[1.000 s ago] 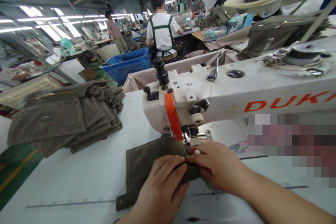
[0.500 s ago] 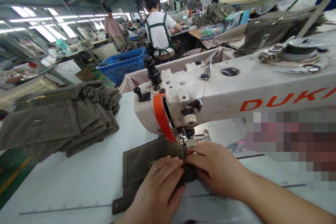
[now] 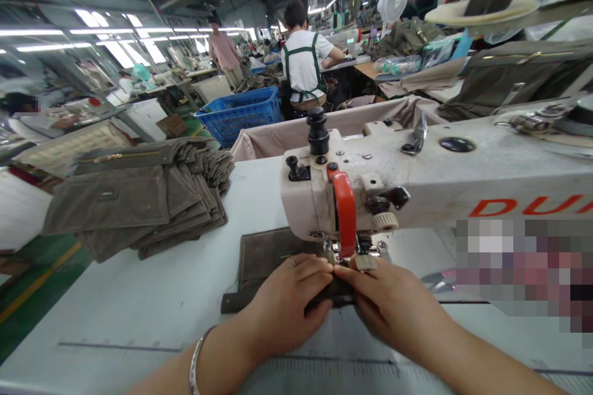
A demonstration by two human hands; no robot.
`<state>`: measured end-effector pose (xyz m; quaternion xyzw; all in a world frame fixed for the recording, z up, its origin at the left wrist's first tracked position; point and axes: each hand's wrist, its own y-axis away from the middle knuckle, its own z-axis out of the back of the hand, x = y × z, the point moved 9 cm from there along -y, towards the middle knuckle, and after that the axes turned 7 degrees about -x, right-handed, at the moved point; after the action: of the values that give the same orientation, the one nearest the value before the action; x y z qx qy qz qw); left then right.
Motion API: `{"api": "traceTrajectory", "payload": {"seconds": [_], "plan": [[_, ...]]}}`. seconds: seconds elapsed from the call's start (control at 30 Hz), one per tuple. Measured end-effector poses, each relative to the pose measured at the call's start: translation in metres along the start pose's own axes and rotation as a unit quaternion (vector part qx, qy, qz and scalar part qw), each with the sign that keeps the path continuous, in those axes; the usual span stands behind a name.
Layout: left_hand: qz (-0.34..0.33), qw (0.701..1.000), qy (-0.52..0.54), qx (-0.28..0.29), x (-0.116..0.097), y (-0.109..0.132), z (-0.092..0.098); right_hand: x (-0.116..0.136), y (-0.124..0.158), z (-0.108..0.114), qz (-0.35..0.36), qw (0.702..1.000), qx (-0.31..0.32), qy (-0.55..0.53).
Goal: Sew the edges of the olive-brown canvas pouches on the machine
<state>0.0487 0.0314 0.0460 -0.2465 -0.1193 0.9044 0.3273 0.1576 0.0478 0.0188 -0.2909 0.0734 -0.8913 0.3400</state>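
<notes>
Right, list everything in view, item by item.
Industrial sewing machine: one, off-white, right foreground.
Canvas panel: one, olive-brown, under the machine head.
Canvas panel stack: one, olive-brown, table's left.
Work table: one, white, foreground.
Plastic crate: one, blue, beyond the table.
Electric fan: one, white, far back.
Seated co-worker: one, white shirt, green apron straps, beyond the crate.
Bangle: one, silver, left wrist.
Left hand: one, on the panel.
Right hand: one, on the panel beside the presser foot.

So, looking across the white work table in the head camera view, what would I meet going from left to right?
Stack of olive canvas pieces → left hand pinching a dark canvas piece → orange-red lever on the sewing machine head → right hand
</notes>
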Motion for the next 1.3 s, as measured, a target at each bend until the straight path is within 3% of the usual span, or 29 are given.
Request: {"api": "traceTrajectory", "payload": {"seconds": [0.27,0.4,0.57,0.77,0.9,1.0,1.3], "plan": [[-0.005,1.000,-0.013,0.012,0.019,-0.015,-0.004,-0.002,-0.005,-0.003,-0.014,0.999,0.003,0.046],[-0.041,0.999,-0.007,0.028,0.029,-0.011,-0.003,-0.003,-0.004,0.009,-0.014,0.999,-0.046,-0.008],[-0.065,0.997,0.007,-0.048,0.041,-0.005,0.016,-0.016,-0.007,0.026,-0.046,0.992,-0.110,0.035],[-0.004,0.996,0.046,-0.073,0.046,-0.005,0.018,-0.015,-0.011,0.026,-0.047,0.991,-0.077,0.101],[0.076,0.991,0.066,-0.093,0.045,-0.005,0.015,-0.006,-0.009,0.023,-0.005,0.996,-0.069,0.049],[0.099,0.988,0.042,-0.106,0.039,-0.003,0.012,-0.003,-0.012,0.017,0.020,0.997,-0.068,0.020],[-0.023,0.995,-0.025,-0.095,0.016,0.002,0.006,0.005,-0.021,0.012,0.055,0.994,-0.077,0.050]]}}
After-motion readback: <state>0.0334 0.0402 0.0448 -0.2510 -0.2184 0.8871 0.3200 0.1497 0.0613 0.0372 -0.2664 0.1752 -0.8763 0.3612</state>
